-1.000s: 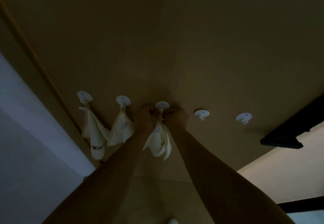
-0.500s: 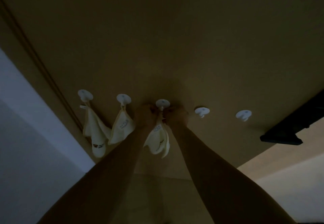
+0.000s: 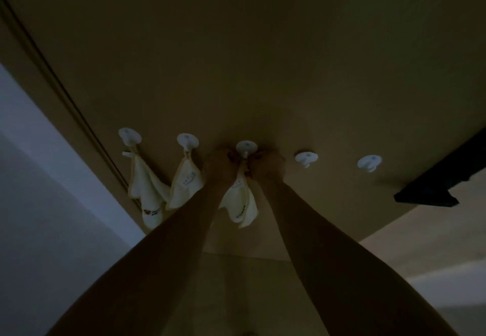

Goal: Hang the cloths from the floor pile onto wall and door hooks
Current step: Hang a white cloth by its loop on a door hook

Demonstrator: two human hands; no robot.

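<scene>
The left hand (image 3: 220, 163) and the right hand (image 3: 268, 163) both pinched the top of a cream cloth (image 3: 240, 200), their fingers curled just under the third white hook (image 3: 246, 147); the cloth hung below them.

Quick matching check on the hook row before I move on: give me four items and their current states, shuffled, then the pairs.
1. leftmost hook
2. middle hook
3. far-right hook
4. second cloth

A. bare, no cloth
B. both hands at it with a cloth
C. hangs from the second hook
D. carries a cloth with a dark print near its bottom

Pairs: 1-D, 2-B, 3-A, 4-C
</scene>
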